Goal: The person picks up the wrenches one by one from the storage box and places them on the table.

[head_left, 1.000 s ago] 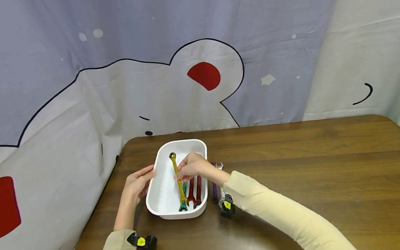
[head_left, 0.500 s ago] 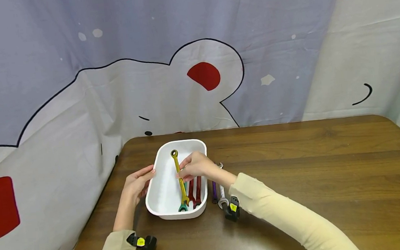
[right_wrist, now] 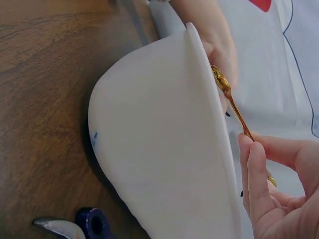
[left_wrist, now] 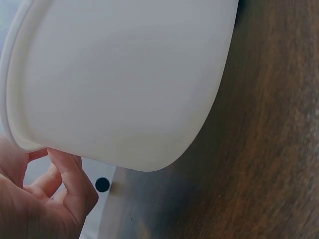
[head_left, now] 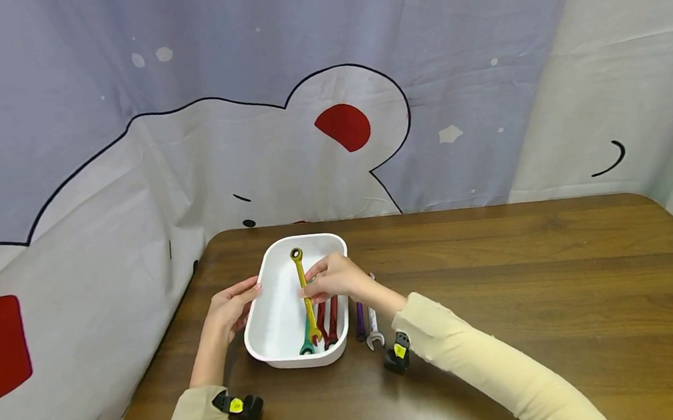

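Observation:
In the head view, my right hand (head_left: 333, 279) pinches a gold combination wrench (head_left: 304, 286) near mid-shaft, ring end away from me. The wrench is over a white plastic bin (head_left: 271, 329); in the right wrist view, its gold open end (right_wrist: 222, 82) shows above the bin's rim. My left hand (head_left: 229, 311) holds the bin's left rim, thumb at the edge and fingers bent against the outer side. Inside the bin lie a green wrench (head_left: 307, 341) and two red wrenches (head_left: 333, 320), partly hidden by my right hand and the gold wrench.
Right of the bin, a purple wrench (head_left: 361, 321) and a silver wrench (head_left: 373, 327) lie on the brown wooden table (head_left: 498, 276), their far ends partly covered by my right forearm. A patterned curtain (head_left: 451, 80) hangs behind the table.
My right hand has shifted slightly right and away from me with the gold wrench, uncovering more of the green wrench and the silver wrench. My left hand and the bin stay practically still.

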Motion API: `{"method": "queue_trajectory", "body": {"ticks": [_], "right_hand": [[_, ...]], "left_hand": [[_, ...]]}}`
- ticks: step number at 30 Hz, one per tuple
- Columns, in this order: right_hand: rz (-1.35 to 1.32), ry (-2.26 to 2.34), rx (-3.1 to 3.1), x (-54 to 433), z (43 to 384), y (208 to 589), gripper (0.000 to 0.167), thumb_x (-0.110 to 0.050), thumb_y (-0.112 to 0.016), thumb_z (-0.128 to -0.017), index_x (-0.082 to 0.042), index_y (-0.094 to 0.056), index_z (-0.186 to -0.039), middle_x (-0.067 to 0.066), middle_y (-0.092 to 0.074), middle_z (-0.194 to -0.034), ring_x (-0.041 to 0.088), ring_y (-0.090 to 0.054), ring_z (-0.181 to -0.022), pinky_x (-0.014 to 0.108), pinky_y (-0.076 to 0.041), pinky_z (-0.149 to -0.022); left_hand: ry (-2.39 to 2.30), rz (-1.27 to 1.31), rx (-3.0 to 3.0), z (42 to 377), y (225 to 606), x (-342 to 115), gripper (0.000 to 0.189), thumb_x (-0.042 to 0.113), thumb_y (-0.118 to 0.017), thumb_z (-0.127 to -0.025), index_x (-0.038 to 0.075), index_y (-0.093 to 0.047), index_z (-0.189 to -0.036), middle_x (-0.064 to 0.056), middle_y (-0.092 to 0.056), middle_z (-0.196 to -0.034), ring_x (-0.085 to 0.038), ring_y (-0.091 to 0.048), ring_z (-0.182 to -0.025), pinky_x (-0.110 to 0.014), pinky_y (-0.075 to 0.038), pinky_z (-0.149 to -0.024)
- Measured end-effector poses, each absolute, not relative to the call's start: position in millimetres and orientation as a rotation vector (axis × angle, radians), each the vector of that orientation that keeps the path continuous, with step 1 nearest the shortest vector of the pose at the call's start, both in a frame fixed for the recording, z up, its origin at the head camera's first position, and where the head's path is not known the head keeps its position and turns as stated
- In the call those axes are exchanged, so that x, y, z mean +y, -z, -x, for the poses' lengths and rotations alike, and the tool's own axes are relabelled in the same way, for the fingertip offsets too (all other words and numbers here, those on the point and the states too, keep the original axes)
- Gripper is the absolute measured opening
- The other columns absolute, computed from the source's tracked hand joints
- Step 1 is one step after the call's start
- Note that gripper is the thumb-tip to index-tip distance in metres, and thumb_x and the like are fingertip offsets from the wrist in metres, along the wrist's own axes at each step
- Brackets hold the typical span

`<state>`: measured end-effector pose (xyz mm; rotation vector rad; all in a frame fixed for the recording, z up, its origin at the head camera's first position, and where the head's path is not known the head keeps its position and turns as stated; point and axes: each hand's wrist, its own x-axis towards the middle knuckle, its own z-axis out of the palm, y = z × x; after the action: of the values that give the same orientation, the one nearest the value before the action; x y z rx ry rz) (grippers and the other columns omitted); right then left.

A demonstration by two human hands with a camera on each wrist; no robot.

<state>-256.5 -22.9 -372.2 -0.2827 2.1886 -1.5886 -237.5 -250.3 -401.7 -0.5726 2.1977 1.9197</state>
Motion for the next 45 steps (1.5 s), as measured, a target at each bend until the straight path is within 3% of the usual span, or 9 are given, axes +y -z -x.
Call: {"method": "queue_trajectory", "body": {"ticks": [33, 45], "right_hand": [[0.248, 1.734, 2.065, -10, 250, 375, 0.023, -0.004, -0.076, -0.078, 0.005, -0.062, -0.093, 0.001, -0.064, -0.064, 0.008, -0.061, -0.052, 0.037, -0.059, -0.070], [0.248, 1.725, 2.074, -4, 247, 373, 0.020, -0.004, -0.077, -0.078, 0.002, -0.062, -0.088, 0.000, -0.063, -0.063, 0.008, -0.060, -0.051, 0.034, -0.059, -0.065]], "left_hand": [[-1.929, 0.616, 2.208, 237, 400, -248, 0.049, 0.024, -0.066, -0.091, 0.009, -0.054, -0.136, 0.014, -0.066, -0.076, -0.002, -0.058, -0.063, -0.018, -0.045, -0.055], [-1.837, 0.632, 2.305, 235, 395, -243, 0.047, 0.025, -0.066, -0.091, 0.008, -0.057, -0.134, 0.014, -0.064, -0.082, -0.004, -0.058, -0.072, -0.022, -0.047, -0.063]]}}
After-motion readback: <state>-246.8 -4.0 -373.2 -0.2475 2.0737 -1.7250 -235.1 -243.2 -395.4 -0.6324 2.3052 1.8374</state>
